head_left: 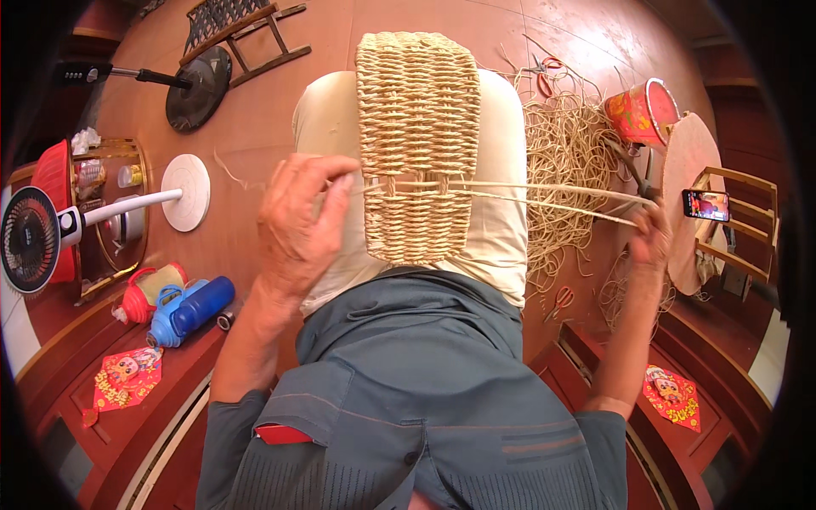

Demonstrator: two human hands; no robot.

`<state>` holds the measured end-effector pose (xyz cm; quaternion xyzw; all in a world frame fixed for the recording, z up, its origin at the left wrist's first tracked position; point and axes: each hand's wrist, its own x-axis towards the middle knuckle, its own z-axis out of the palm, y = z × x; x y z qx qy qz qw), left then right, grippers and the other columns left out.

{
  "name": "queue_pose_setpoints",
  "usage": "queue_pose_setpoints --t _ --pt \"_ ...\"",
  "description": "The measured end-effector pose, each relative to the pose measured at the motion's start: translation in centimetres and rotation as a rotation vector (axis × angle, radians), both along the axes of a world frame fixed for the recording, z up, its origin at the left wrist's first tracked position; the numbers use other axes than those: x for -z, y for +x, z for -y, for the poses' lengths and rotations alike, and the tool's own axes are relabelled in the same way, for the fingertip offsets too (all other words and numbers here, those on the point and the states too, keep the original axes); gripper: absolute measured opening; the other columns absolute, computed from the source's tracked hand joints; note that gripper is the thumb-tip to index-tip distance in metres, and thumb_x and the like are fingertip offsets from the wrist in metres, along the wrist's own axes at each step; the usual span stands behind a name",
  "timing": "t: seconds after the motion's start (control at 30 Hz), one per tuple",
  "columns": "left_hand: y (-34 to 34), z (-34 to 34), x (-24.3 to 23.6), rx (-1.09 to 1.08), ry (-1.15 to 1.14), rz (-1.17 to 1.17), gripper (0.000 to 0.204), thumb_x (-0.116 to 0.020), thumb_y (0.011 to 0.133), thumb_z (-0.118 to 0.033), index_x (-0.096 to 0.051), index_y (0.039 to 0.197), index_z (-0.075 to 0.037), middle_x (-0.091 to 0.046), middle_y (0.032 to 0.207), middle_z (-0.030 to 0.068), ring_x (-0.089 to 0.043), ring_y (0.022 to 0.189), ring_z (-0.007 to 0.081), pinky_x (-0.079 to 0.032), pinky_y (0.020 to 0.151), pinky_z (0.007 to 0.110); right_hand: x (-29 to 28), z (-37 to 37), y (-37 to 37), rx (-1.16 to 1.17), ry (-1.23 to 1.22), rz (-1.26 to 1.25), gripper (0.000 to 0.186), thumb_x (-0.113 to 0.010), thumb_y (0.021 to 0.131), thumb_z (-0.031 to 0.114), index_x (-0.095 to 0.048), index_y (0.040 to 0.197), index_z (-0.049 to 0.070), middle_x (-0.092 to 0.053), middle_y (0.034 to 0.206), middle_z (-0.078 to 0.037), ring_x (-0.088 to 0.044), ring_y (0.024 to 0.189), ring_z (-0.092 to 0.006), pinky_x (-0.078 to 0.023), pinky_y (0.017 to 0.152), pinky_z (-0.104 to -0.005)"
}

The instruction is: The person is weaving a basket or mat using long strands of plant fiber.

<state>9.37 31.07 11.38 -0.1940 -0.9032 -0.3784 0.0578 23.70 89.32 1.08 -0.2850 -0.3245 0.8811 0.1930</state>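
Across my lap lies a long woven straw-rope panel (416, 110), with a narrow gap in the weave near its lower part. Two pale cords (544, 194) run from this gap out to the right, pulled nearly straight. My right hand (651, 234) is closed round their far ends. Beside the panel's left edge is my left hand (302, 217), its thumb and forefinger apart near the gap. A faint strand seems to pass by those fingers, but I see no grip on it.
Loose rope (565, 161) lies heaped on the right floor, with red-handled pliers (544, 75) and scissors (561, 299) nearby. A red bucket (642, 110), a round stool (693, 195) and a phone (705, 205) stand beyond. At left are a fan (34, 234) and a blue flask (208, 304).
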Motion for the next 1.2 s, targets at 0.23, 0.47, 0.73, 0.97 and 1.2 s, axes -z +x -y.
queue_pose_setpoints --t 0.23,0.47,0.73,0.97,1.2 --pt "-1.3 3.5 1.1 -0.007 0.002 0.14 0.014 -0.072 0.104 -0.016 -0.077 0.112 -0.005 -0.074 0.096 0.0104 -0.07 0.091 0.0275 -0.054 0.084 0.038 -7.5 -31.8 22.9 0.444 0.26 0.404 0.013 -0.065 0.102 0.003 -0.059 0.093 0.01 -0.046 0.068 0.003 -0.037 0.047 -0.009 -0.034 0.041 -0.023" --pt "-0.8 4.3 1.1 -0.113 0.122 0.349 0.021 -0.07 0.108 -0.021 -0.077 0.114 -0.003 -0.077 0.097 0.0081 -0.071 0.091 0.0178 -0.054 0.084 0.033 -6.0 -32.4 28.8 0.667 0.259 0.567 0.01 -0.059 0.109 0.013 -0.063 0.1 0.011 -0.049 0.073 0.0 -0.043 0.055 -0.0141 -0.039 0.05 -0.0259" --pt "-2.5 10.9 6.7 -0.23 0.328 0.495 0.024 -0.069 0.11 -0.023 -0.077 0.114 0.0 -0.076 0.096 0.0015 -0.069 0.091 0.0097 -0.056 0.084 0.027 -17.9 -41.1 38.5 0.458 0.533 0.719 0.019 -0.063 0.108 0.021 -0.073 0.119 0.009 -0.067 0.091 -0.002 -0.056 0.07 -0.0164 -0.049 0.064 -0.0268" --pt "-2.3 5.1 7.1 -0.108 0.446 0.572 0.021 -0.068 0.11 -0.02 -0.077 0.114 -0.001 -0.072 0.094 -0.0009 -0.063 0.088 0.0073 -0.052 0.08 0.026 -8.4 -28.1 24.5 -0.276 1.291 0.964 0.068 -0.088 0.093 0.016 -0.059 0.151 -0.006 -0.066 0.149 -0.018 -0.064 0.133 -0.0275 -0.051 0.111 -0.0376" --pt "-2.6 8.0 12.4 -0.193 0.49 0.614 0.021 -0.072 0.108 -0.02 -0.076 0.116 -0.001 -0.067 0.093 -0.0039 -0.056 0.082 0.005 -0.043 0.071 0.022 -10.6 21.3 -4.3 -0.469 1.719 0.159 0.042 -0.081 0.094 0.015 -0.072 0.135 0.005 -0.075 0.128 -0.017 -0.068 0.119 -0.0377 -0.05 0.109 -0.046"
